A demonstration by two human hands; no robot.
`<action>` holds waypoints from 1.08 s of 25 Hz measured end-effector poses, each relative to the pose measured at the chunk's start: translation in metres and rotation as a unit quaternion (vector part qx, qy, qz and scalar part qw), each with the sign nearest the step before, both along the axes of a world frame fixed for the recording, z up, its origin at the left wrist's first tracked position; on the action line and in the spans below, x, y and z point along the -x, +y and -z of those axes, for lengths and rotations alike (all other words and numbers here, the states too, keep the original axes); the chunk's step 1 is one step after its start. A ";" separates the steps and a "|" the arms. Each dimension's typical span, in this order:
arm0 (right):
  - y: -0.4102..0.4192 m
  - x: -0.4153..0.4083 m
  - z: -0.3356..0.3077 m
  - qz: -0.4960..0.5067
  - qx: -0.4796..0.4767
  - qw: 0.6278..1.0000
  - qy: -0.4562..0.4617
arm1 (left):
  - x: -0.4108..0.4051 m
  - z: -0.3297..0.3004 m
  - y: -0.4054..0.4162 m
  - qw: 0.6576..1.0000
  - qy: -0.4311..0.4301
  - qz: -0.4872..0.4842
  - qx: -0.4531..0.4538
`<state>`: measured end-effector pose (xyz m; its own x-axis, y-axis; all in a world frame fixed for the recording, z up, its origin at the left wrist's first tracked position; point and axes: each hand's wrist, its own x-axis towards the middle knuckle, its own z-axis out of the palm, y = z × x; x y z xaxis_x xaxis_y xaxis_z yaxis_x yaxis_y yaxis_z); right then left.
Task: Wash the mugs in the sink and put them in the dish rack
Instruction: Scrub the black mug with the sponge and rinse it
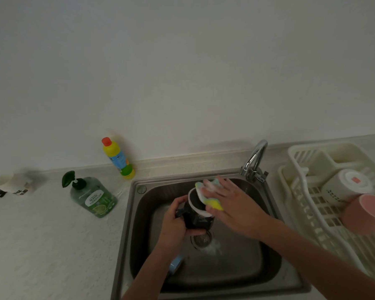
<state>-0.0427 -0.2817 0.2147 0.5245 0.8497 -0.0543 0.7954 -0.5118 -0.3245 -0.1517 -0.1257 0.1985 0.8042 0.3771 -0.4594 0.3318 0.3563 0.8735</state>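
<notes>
At six o'clock in the sink [139, 224], half hidden by the left forearm, something pale blue [175, 263] lies against the near wall; I cannot tell what it is. Above the drain [202, 238], at centre, the left hand [175, 224] curls round the body of a black mug [196, 215] beside its handle, tilting the white rim toward one o'clock. The right hand [227, 202], fingers spread flat, presses a yellow-and-blue sponge [208, 197] onto that rim. The mug is likely ceramic: stiff, fairly heavy, breakable, and slippery with suds, so body plus handle is the safer hold. The tap [254, 158] stands at one o'clock. At three o'clock the rack [307, 204] already holds a white mug [344, 187] and a pink mug [364, 213]. At ten o'clock stand a green bottle [93, 197] and a yellow bottle [117, 158].
</notes>
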 end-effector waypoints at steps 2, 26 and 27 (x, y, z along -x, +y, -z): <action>-0.006 0.013 0.001 -0.018 -0.007 0.999 0.046 | 0.001 -0.001 0.005 1.000 -0.004 -0.001 -0.009; -0.006 0.011 -0.011 -0.017 -0.047 0.997 0.063 | 0.001 -0.012 0.005 1.000 -0.011 -0.008 -0.009; -0.003 0.018 -0.011 -0.039 -0.054 0.995 0.068 | 0.001 -0.013 0.006 1.000 -0.015 -0.004 -0.006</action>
